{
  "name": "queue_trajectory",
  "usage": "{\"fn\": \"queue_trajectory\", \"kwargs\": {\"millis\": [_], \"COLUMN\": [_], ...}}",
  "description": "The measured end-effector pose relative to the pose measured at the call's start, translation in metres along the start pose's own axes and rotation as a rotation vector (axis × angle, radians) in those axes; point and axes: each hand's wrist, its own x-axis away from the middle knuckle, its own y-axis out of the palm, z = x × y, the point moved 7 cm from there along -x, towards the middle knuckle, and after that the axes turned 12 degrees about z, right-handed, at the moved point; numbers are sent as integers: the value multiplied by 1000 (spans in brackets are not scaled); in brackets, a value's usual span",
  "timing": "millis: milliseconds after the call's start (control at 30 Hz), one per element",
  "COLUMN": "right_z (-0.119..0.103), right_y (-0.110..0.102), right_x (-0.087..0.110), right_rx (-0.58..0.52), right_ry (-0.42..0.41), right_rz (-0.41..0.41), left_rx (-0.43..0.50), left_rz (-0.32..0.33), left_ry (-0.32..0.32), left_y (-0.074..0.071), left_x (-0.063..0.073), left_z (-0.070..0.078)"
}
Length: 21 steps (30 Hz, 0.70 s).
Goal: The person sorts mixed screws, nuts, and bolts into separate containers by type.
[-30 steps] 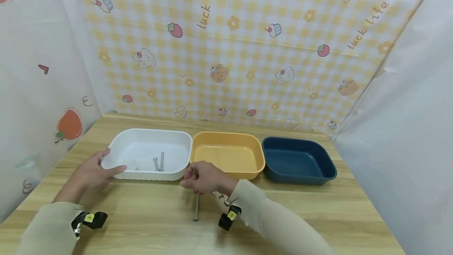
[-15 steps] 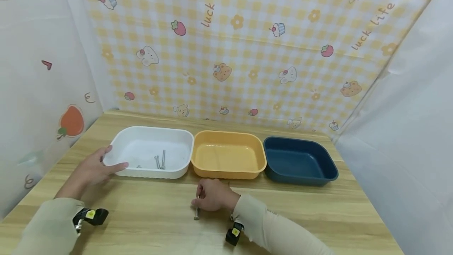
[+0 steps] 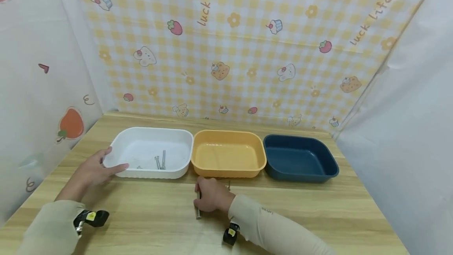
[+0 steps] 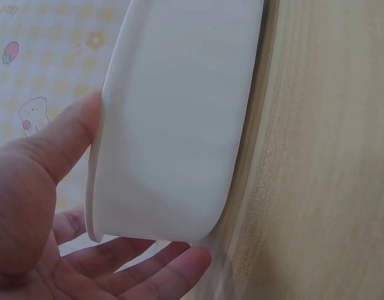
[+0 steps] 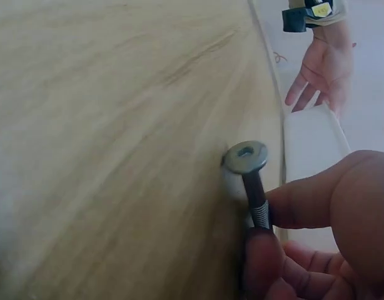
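Pinching a metal bolt (image 5: 253,187) betw. thumb & finger, the R hand (image 3: 214,194) is low over the tabletop (image 3: 148,215), just in front of the yellow tray (image 3: 228,172). Bolt: shiny grey, flat round head w/ a recessed socket, slim straight shank, thread visible near the fingertips; far end hidden by the hand. Head end sticks out clear of the grip, pointing away from the tabletop's back edge; can't tell if it touches the wood.

L hand (image 3: 90,172) is at the white tray's (image 3: 152,174) front-L corner, fingers loosely spread around its short end, thumb on the rim; no tight grip. Bolt is well apart from the L hand, to its R.

Trays: smooth, plastic-looking, rounded corners, approx. rectangular. Row of 3 set a bit in from the tabletop's back edge: white toward the back-L corner, yellow mid, dk blue tray (image 3: 297,160) toward the back-R corner. White one holds two more bolts (image 3: 164,158) close together nr its front wall, plus a tiny metal bit (image 3: 139,167), too small to ID. Another thin piece (image 3: 229,185) lies by the yellow tray's front, partly behind the R hand, also unclear.

Tabletop is pale wood w/ streaky grain. Checked yellow/white cloth (image 3: 233,42), printed w/ cupcakes, strawberries etc., hangs along the back edge. Sleeves are plain beige.
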Motion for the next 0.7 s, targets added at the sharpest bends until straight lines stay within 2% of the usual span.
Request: {"fn": "queue_trajectory", "kwargs": {"millis": [133,267,367,467,567,700], "right_z": [0,-2,-4,-4,-4,-5], "right_y": [0,1,2,4,6,7], "right_x": [-2,-4,-5,-6,-6,-7], "right_rx": [-45,-89,-175,-344,-542,-749], "right_ry": [-14,-66,-81,-42,33,137], "right_rz": [-29,-33,-34,-55,-89,-127], "left_rx": [2,-5,-8,-5,-3,5], "left_rz": [2,2,2,2,4,4], "left_ry": [-6,-6,-3,5,3,-8], "left_y": [0,0,0,1,2,2], "left_x": [0,0,1,1,1,1], "left_z": [-1,-1,-1,-1,-1,-2]}}
